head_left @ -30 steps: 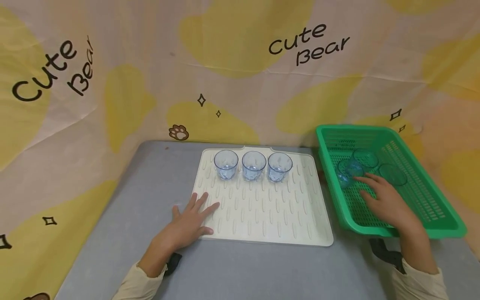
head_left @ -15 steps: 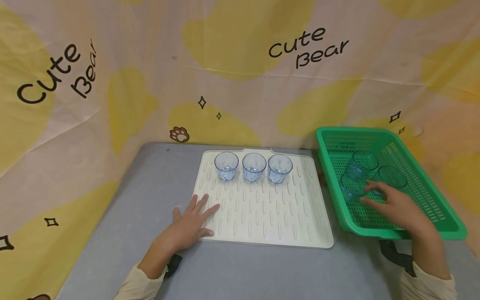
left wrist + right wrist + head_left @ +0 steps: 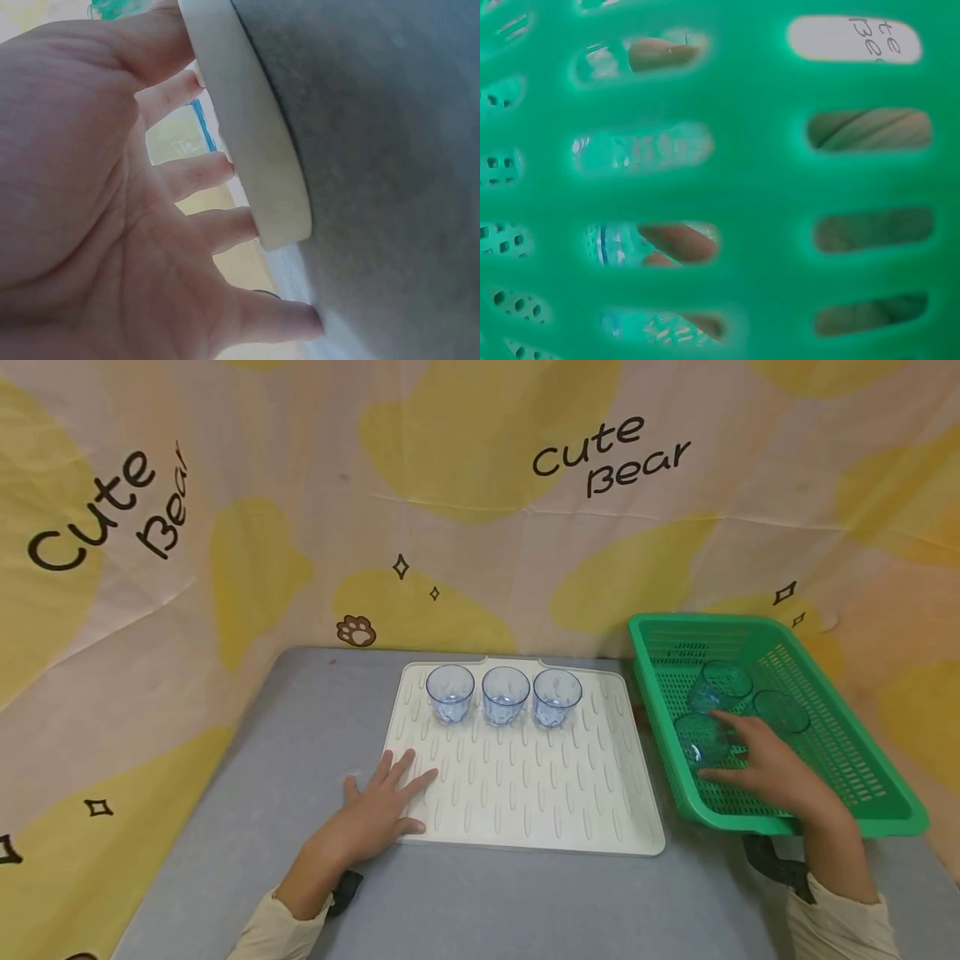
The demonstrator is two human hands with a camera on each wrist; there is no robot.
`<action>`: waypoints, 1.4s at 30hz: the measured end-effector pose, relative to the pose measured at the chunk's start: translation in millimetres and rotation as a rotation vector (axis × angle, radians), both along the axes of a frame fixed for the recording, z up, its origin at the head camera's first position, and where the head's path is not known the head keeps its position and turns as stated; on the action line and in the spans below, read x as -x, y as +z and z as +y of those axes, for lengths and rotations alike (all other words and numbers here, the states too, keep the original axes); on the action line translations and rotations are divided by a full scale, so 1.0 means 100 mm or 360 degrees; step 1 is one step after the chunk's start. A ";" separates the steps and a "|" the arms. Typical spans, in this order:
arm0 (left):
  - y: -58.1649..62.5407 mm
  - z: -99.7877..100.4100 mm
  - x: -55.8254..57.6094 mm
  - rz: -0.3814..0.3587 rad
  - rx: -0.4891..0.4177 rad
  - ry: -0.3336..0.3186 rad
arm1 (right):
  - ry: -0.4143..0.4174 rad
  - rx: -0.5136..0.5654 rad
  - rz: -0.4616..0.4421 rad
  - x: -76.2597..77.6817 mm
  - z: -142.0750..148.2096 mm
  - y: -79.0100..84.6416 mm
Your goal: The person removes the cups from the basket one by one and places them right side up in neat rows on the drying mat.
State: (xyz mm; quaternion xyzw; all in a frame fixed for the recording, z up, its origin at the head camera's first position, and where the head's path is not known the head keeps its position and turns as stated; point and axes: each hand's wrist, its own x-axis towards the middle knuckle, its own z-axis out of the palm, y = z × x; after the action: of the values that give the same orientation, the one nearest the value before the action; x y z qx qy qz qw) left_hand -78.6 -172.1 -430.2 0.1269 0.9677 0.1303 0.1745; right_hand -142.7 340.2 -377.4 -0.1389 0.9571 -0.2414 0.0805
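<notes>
In the head view, my right hand [image 3: 776, 772] reaches into the green basket [image 3: 888, 827]. Its thumb and fingers lie on either side of a clear bluish glass [image 3: 693, 747], the nearest of three in there. Through the basket slots, the right wrist view shows parts of the fingers [image 3: 679, 241] beside clear glass. My left hand [image 3: 378, 810] rests with spread fingers on the left edge of a white draining mat [image 3: 525, 814]; the left wrist view shows the mat's rim [image 3: 262, 150] by its fingertips. Three glasses [image 3: 504, 697] stand upright in a row along the mat's back.
Two more glasses, one farther back [image 3: 720, 685] and one to the right [image 3: 782, 712], lie in the basket. A grey table [image 3: 315, 718] bears everything. Printed cloth [image 3: 450, 527] hangs behind and at the left. The basket's raised rim surrounds the right hand.
The nearest glass in the basket has shifted toward the front and turned. My right hand first drew back right, then came left around that glass. The left hand has stayed in place.
</notes>
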 end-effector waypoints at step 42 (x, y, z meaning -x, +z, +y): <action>-0.03 -0.02 -0.02 0.0013 0.0017 -0.0011 | -0.0048 0.0429 -0.0042 -0.11 0.08 0.11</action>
State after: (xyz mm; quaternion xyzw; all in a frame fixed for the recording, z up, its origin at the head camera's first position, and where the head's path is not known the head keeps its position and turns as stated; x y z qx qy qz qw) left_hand -76.1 -174.1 -433.6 0.1297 0.9687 0.1240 0.1716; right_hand -131.3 347.8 -366.3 -0.1307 0.9167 -0.3710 0.0701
